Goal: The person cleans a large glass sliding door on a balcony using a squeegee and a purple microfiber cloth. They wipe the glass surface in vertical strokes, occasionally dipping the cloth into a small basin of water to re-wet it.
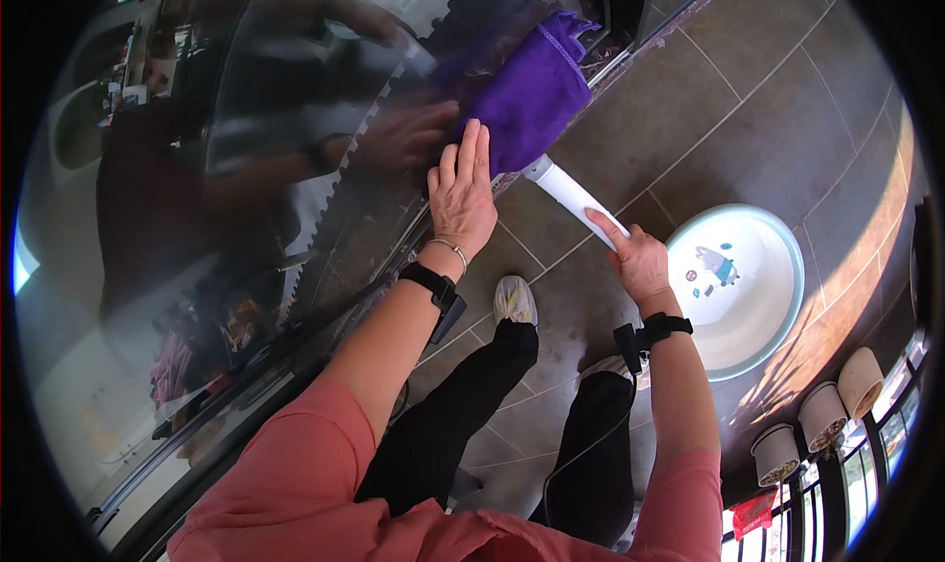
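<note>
A purple cloth [530,101] is spread over the head of a tool with a white handle [574,196]. The head itself is hidden under the cloth. My right hand [641,263] grips the lower end of that handle, thumb lying along it. My left hand [464,208] rests flat at the cloth's near-left edge, fingers stretched out and touching the fabric; its thumb is hidden. Cloth and left hand are against or very close to a dark, reflective glass panel [258,156], which mirrors my arms and hands.
A white basin with a pale blue rim [796,281] and cartoon print sits on the tiled floor [738,130] to my right. Several plant pots [821,414] stand by barred windows at lower right. A metal track [170,451] edges the glass. A cable [590,447] hangs from my right wrist device.
</note>
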`<state>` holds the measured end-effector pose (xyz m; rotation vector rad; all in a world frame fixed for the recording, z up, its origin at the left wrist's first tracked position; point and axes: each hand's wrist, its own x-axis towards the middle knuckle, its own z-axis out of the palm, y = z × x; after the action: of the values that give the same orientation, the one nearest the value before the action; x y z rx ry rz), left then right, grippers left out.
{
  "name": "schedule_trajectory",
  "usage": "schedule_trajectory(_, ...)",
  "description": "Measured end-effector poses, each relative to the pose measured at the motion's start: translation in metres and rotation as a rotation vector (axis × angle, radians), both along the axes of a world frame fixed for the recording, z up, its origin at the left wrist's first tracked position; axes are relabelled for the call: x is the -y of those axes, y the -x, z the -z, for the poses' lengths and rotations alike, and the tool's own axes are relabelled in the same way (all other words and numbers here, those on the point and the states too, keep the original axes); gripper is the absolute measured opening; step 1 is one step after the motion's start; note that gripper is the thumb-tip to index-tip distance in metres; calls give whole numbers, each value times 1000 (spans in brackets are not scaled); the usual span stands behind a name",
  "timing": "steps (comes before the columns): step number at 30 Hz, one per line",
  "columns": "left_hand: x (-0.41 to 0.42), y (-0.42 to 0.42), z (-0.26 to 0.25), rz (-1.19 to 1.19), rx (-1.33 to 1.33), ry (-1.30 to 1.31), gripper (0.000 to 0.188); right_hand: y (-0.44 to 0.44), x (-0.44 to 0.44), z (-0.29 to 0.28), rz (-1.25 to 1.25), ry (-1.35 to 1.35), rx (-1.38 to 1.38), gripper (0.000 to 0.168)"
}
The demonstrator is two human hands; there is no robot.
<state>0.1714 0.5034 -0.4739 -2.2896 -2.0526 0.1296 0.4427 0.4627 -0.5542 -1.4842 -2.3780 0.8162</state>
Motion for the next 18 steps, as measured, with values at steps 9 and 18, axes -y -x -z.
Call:
schedule_trajectory(9,-18,-10,69,10,9,163,76,1,6,22,60,155,80,94)
schedule_trajectory(18,-24,-22,104,-59,-12,336,81,15,10,26,38,248,273,88)
